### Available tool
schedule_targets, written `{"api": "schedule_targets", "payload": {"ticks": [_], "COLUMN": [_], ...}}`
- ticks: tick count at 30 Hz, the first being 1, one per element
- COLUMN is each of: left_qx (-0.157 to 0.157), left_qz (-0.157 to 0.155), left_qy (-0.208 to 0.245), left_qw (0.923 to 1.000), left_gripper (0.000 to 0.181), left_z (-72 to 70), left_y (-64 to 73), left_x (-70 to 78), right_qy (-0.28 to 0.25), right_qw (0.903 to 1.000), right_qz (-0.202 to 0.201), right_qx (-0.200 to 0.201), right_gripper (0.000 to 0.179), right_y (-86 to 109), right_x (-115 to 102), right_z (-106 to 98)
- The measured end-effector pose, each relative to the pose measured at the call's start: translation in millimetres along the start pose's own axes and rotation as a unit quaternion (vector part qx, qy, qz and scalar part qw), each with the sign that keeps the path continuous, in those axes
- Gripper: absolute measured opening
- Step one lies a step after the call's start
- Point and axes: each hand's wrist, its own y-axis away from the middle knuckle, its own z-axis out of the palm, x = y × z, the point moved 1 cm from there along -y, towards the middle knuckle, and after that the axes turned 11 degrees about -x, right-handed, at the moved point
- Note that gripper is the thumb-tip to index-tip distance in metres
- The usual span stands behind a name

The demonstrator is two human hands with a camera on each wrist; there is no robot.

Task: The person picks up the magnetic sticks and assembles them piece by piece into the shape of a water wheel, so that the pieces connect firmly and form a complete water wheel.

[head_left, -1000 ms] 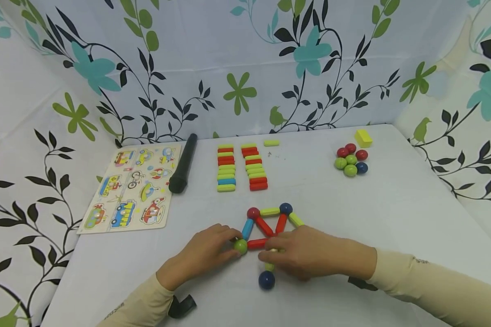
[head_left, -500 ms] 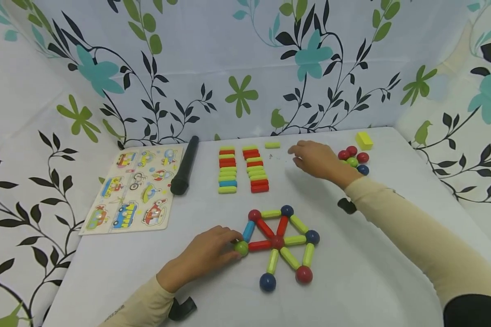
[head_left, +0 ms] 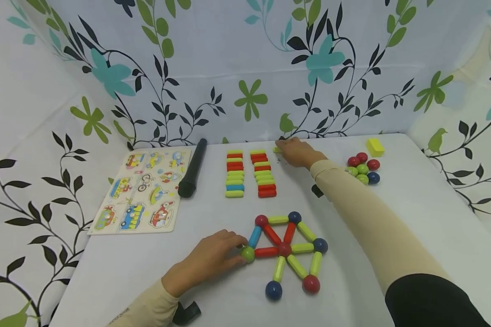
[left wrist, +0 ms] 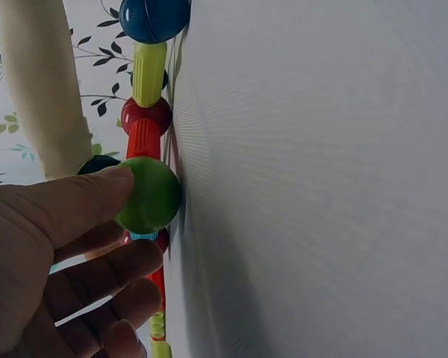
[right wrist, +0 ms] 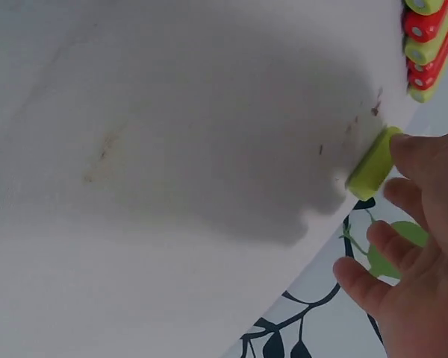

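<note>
On the white table lies a flat figure of magnetic sticks and balls, spreading from a red centre ball [head_left: 284,250]. My left hand [head_left: 206,257] pinches the green ball [left wrist: 148,195] at its left corner, where a blue stick [head_left: 255,236] and a red stick [head_left: 266,252] meet. Far back at the table edge, my right hand [head_left: 296,152] has thumb and forefinger on a lone yellow-green magnetic stick [right wrist: 373,164], the other fingers spread. In the head view that hand covers most of this stick. A dark blue ball [head_left: 273,290] ends one spoke at the front.
Two stacked rows of sticks [head_left: 235,175] lie left of my right hand. Several loose balls [head_left: 362,168] and a yellow block [head_left: 375,147] sit at the back right. A dark microphone [head_left: 192,170] and a picture puzzle board [head_left: 141,193] lie at the left.
My right hand has left the figure and moved up and away to the lone stick at the back edge. My left hand stays on the green ball. The head view has shifted slightly.
</note>
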Motion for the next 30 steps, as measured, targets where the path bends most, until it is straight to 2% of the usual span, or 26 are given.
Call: {"api": "schedule_targets", "payload": {"ticks": [4, 6, 10, 13, 16, 20, 24, 26, 30], "left_qx": [-0.005, -0.007, -0.008, -0.003, 0.003, 0.006, 0.007, 0.010, 0.014], "left_qz": [0.006, 0.005, 0.005, 0.007, 0.010, 0.014, 0.012, 0.013, 0.020], "left_qy": [0.004, 0.003, 0.000, -0.007, -0.017, -0.022, -0.022, -0.022, -0.021], "left_qw": [1.0000, 1.0000, 1.0000, 0.9999, 0.9998, 0.9997, 0.9997, 0.9996, 0.9995], "left_gripper": [0.033, 0.033, 0.033, 0.032, 0.031, 0.032, 0.031, 0.031, 0.031], "left_z": [1.3, 1.2, 0.7, 0.6, 0.5, -0.6, 0.5, 1.6, 1.5], "left_y": [-1.7, -2.2, -2.2, -2.1, -2.1, -2.8, -2.7, -2.3, -2.4], "left_x": [2.6, 3.4, 3.9, 2.7, 1.4, 1.2, 0.6, 0.4, 1.1], "right_qy": [0.062, 0.074, 0.047, 0.023, -0.004, -0.039, -0.041, -0.041, -0.044], "right_qw": [0.9976, 0.9962, 0.9972, 0.9972, 0.9951, 0.9872, 0.9730, 0.9661, 0.9499], "right_qz": [0.002, 0.005, 0.006, -0.011, -0.044, -0.113, -0.200, -0.237, -0.301], "right_qx": [0.029, 0.047, 0.058, 0.071, 0.088, 0.106, 0.107, 0.093, 0.071], "right_gripper": [0.034, 0.024, 0.022, 0.025, 0.027, 0.029, 0.029, 0.029, 0.032], "right_y": [-2.8, -1.6, 9.6, 29.2, 63.9, 128.4, 191.5, 217.4, 251.5], "right_x": [3, 5, 7, 5, -2, -21, -46, -60, -81], "right_z": [7, 11, 14, 13, 13, 20, 39, 52, 76]}}
